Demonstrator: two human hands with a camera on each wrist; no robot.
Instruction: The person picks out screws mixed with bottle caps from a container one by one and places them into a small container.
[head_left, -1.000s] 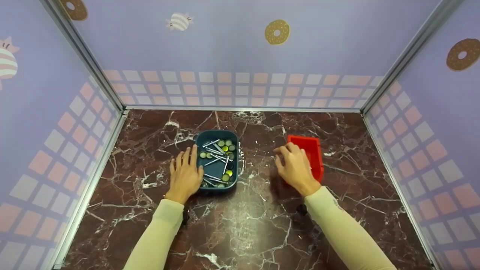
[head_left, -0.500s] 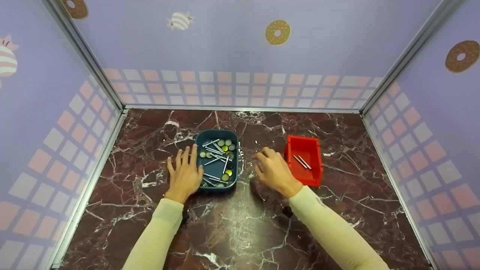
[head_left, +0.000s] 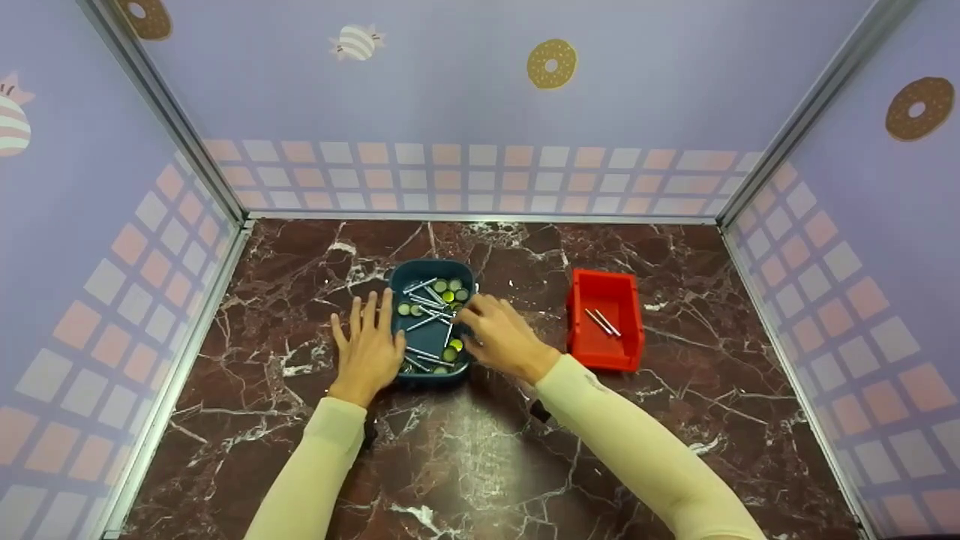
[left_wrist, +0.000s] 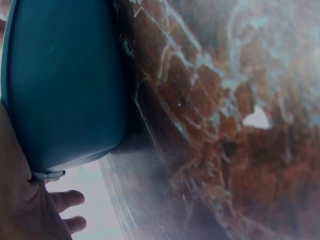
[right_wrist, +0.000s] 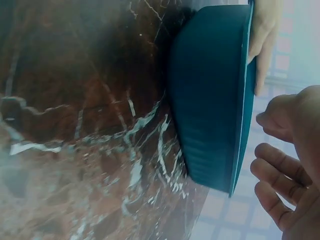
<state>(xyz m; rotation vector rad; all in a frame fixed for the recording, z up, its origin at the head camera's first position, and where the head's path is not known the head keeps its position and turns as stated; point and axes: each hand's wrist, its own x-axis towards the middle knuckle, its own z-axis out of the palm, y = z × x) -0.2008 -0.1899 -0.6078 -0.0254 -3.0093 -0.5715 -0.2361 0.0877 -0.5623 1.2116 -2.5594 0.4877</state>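
Observation:
A dark blue-green basin (head_left: 436, 346) holds several silvery nails (head_left: 424, 352) and several round greenish-yellow discs (head_left: 449, 355). On its left rim rests my left hand (head_left: 366, 351), fingers stretched forward and thumb over the edge. Above the right rim hovers my right hand (head_left: 504, 336), its fingers loosely bent. The right wrist view shows a gap between that thumb and the other fingers (right_wrist: 275, 165), with nothing held. From the left wrist camera, the basin's outer wall (left_wrist: 65, 85) hides its contents.
To the right stands a red plastic bin (head_left: 604, 358) with a few thin metal rods (head_left: 603, 322) inside. A brown marbled tabletop (head_left: 480, 465) lies beneath everything. Patterned lilac panels (head_left: 465, 97) enclose the back and both sides.
My right hand has moved left from over the red bin to the basin's right rim, uncovering the rods in the bin. The left hand and both containers have stayed put.

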